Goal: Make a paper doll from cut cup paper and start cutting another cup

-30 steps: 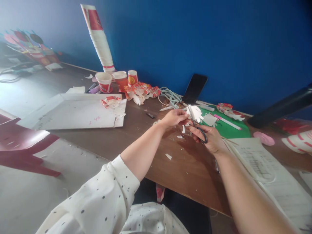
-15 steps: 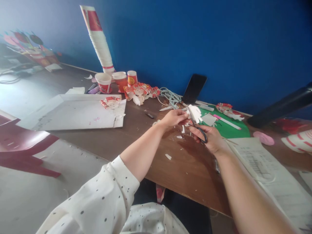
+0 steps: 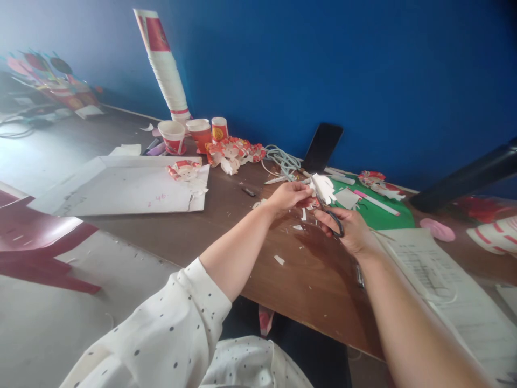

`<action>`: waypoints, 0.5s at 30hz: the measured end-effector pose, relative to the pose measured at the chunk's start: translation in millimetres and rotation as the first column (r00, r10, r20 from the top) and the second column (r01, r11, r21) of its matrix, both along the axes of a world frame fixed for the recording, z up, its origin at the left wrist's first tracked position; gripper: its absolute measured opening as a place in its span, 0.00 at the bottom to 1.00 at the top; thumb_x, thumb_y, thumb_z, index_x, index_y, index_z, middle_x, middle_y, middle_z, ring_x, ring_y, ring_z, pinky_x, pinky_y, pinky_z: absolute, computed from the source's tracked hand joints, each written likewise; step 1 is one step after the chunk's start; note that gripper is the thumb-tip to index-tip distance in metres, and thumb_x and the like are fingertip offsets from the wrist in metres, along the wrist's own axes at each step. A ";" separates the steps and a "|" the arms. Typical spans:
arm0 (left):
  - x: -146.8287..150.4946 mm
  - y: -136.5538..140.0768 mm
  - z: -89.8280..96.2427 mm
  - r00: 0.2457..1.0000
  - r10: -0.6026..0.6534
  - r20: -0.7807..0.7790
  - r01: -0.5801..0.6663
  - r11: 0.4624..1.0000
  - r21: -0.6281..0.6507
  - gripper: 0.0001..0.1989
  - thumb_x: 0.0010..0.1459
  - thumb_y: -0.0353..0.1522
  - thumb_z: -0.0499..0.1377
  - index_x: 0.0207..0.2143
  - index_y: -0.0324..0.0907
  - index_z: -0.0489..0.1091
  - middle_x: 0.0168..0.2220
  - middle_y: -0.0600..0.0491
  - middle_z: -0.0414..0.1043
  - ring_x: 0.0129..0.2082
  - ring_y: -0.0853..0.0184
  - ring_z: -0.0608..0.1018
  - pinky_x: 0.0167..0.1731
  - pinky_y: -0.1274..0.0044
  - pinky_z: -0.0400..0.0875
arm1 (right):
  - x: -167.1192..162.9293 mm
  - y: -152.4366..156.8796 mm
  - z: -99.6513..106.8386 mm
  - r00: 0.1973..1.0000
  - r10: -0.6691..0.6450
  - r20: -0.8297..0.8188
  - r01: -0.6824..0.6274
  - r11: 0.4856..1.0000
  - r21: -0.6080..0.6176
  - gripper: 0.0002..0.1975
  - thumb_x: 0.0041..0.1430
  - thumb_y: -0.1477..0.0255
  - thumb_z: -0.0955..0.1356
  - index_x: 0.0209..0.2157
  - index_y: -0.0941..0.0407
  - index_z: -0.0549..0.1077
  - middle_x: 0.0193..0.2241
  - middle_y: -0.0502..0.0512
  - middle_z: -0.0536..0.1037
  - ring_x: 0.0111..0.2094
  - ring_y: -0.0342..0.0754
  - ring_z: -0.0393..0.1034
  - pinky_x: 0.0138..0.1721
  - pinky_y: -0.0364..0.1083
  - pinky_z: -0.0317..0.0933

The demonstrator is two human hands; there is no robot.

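Between the thumb and fingers of my left hand is the edge of a white paper cutout. My right hand grips a pair of scissors by its black handles, and the blades reach up against the cutout. Whether the blades are parted is too small to make out. Small paper scraps lie on the brown table below both hands. Behind the cutout is a green sheet with a pink-capped marker on it.
A black phone leans on the blue wall beside a coiled cable. Paper cups, a tall cup stack and red-and-white cutouts stand further left. A white board lies left, printed sheets right.
Almost nothing differs. Both hands, the scissors and the white paper cutout keep nearly the same position; the view has shifted very slightly.
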State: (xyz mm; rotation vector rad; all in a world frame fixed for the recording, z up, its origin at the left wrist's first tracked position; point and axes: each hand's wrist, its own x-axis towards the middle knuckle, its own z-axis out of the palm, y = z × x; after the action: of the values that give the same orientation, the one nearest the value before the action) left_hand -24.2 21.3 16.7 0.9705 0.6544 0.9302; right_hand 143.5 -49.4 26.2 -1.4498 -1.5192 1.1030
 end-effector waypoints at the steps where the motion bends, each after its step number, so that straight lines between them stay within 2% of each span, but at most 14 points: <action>1: -0.1 0.2 0.1 1.000 -0.003 0.007 0.003 1.000 -0.001 0.10 0.55 0.32 0.63 0.29 0.35 0.66 0.24 0.55 0.71 0.26 0.76 0.74 0.40 0.76 0.68 | -0.2 -0.1 0.0 1.000 0.000 0.004 0.000 1.000 0.002 0.18 0.47 0.54 0.74 0.28 0.55 0.78 0.18 0.49 0.69 0.20 0.41 0.61 0.20 0.42 0.56; 6: -0.2 1.8 -0.2 1.000 -0.011 -0.004 0.010 1.000 -0.007 0.10 0.56 0.32 0.63 0.28 0.35 0.66 0.23 0.55 0.71 0.26 0.76 0.74 0.40 0.77 0.68 | -0.8 -0.2 0.0 1.000 -0.006 0.004 0.006 1.000 0.011 0.21 0.44 0.51 0.74 0.27 0.55 0.78 0.17 0.48 0.69 0.19 0.41 0.61 0.20 0.42 0.57; 10: 0.8 1.7 -0.8 1.000 0.003 -0.004 -0.003 1.000 -0.002 0.10 0.55 0.32 0.63 0.29 0.35 0.66 0.23 0.56 0.71 0.25 0.77 0.74 0.37 0.79 0.68 | -0.3 -0.1 0.0 0.999 -0.026 0.024 0.026 1.000 0.010 0.20 0.44 0.52 0.74 0.28 0.55 0.78 0.17 0.48 0.70 0.19 0.42 0.62 0.20 0.43 0.57; 15: 1.9 -0.7 0.5 1.000 0.026 -0.008 -0.026 1.000 -0.007 0.07 0.59 0.29 0.60 0.30 0.35 0.66 0.24 0.55 0.71 0.25 0.77 0.74 0.39 0.77 0.68 | 1.0 0.7 -1.6 0.999 -0.036 0.012 0.036 0.999 0.003 0.18 0.46 0.54 0.74 0.29 0.55 0.79 0.17 0.48 0.70 0.20 0.41 0.62 0.21 0.42 0.57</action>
State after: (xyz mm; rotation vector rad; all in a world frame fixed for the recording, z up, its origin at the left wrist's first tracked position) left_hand -22.4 20.6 17.3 0.9622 0.6782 0.9466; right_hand 144.4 -48.7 24.6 -1.4791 -1.4962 1.0726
